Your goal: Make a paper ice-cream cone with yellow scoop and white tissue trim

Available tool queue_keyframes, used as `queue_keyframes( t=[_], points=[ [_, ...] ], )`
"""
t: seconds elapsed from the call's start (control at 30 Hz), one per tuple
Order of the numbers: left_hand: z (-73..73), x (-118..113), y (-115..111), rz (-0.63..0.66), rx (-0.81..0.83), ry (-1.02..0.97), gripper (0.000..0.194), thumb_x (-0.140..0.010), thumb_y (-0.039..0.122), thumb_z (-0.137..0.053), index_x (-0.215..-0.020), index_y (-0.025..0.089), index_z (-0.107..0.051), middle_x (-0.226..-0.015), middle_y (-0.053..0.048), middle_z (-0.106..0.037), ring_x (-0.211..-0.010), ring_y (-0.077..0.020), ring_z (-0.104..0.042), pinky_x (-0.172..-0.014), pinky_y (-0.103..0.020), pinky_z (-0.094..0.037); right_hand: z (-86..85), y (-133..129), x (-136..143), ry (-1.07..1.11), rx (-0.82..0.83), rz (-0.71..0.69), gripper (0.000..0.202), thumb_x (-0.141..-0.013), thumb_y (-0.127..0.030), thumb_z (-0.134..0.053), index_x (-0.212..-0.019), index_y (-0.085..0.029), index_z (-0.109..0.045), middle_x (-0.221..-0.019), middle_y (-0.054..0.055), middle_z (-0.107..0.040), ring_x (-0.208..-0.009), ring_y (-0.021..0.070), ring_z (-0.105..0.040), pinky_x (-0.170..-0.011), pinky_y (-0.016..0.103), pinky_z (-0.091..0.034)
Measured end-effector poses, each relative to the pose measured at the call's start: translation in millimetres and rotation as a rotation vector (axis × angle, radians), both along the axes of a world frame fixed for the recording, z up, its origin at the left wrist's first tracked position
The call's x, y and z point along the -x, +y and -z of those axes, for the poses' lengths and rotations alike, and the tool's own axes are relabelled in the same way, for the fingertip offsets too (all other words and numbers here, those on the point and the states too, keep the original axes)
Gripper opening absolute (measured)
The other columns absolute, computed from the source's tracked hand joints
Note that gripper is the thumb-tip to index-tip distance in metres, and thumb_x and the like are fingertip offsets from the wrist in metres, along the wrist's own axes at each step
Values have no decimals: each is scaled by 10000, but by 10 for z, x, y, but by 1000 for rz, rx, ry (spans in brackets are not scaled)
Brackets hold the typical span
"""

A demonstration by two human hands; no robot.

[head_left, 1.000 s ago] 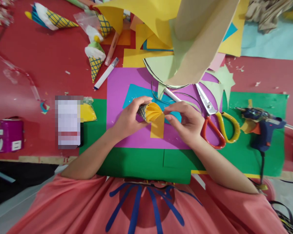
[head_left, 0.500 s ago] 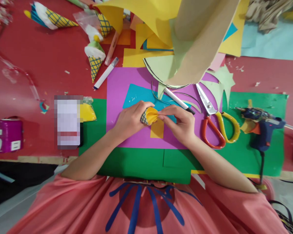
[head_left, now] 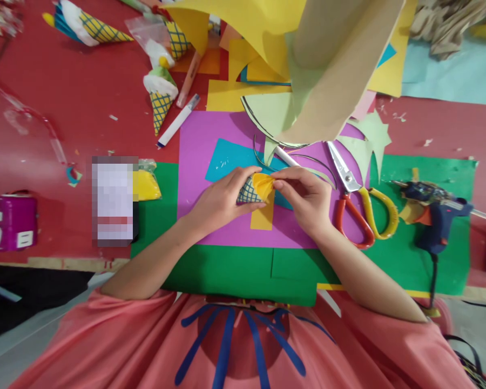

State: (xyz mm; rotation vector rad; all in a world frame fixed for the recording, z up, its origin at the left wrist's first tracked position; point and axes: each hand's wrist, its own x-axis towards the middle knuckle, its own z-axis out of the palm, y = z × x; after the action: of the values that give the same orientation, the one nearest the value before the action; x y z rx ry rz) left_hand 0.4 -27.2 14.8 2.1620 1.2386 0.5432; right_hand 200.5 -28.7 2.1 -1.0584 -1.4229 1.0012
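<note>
We hold a small blue-latticed cone (head_left: 248, 193) in our left hand (head_left: 222, 197), the fingers curled around its side, with its open mouth turned toward our right hand (head_left: 308, 197). There we pinch the edge of the pleated yellow lining (head_left: 264, 186) between thumb and forefinger, the fingers narrow at the tips. The cone lies sideways above a purple sheet (head_left: 230, 235), near its middle, with a yellow-orange strip (head_left: 262, 219) just below and a blue sheet (head_left: 227, 159) partly behind our hands. Beneath the purple sheet we see green sheeting (head_left: 227, 270).

Beside our right hand we have scissors (head_left: 349, 179), blades pointing away from us, one handle red and the other yellow. Farther right, a blue glue gun (head_left: 439, 221) rests on the green. Ahead, pale green scraps (head_left: 362, 148) spread near the scissors. To the left, on the red tabletop (head_left: 65, 102), a white marker (head_left: 178, 123) lies beside a green-and-white-topped toy ice-cream cone (head_left: 161, 102), and a yellow packet (head_left: 146, 186) sits nearer us.
</note>
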Motion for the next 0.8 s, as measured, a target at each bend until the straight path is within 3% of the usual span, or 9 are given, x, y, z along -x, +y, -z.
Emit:
queue_keyframes(
  t=[0.2, 0.33, 0.47, 0.6, 0.8],
  points=[
    [41, 18, 12, 68, -35, 133, 728, -912, 681, -428, -1465, 217, -332, -1385, -158, -592, -1162, -269, -675, -829, -344, -596, -9, -5, 18, 105, 113, -9, 81, -853, -302, -730, -871, -224, -729, -856, 10, -759, -772, 150, -728, -721, 310, -635],
    [34, 26, 17, 85, -60, 178, 741, -933, 677, -374, -1501, 210, -287, -1430, -181, -558, -1188, -260, -665, -839, -317, -594, -18, -2, 24, 92, 169, -6, 106, -864, -330, -713, -873, -224, -709, -819, 2, -728, -686, 132, -694, -654, 290, -618],
    [54, 23, 12, 53, -100, 231, 707, -949, 628, -412, -1497, 199, -295, -1392, -193, -578, -1127, -271, -690, -799, -320, -594, -25, -17, 12, -119, -45, 77, 195, -899, -340, -660, -1078, -262, -666, -1047, 41, -693, -928, 183, -692, -794, 359, -612],
    [68, 6, 8, 13, -84, 305, 668, -963, 570, -455, -1505, 215, -294, -1323, -167, -614, -1069, -253, -702, -721, -277, -578, -50, -55, 17, -399, -306, 16, 138, -912, -299, -626, -1042, -261, -649, -1256, 90, -628, -1194, 278, -610, -972, 503, -543],
    [74, -28, -13, -14, -52, 315, 628, -972, 495, -493, -1504, 222, -302, -1312, -150, -615, -1103, -249, -687, -748, -270, -563, -39, -73, 45, -456, -304, -49, 95, -915, -271, -615, -1001, -253, -651, -1346, 111, -590, -1253, 294, -580, -993, 524, -529]
  ],
)
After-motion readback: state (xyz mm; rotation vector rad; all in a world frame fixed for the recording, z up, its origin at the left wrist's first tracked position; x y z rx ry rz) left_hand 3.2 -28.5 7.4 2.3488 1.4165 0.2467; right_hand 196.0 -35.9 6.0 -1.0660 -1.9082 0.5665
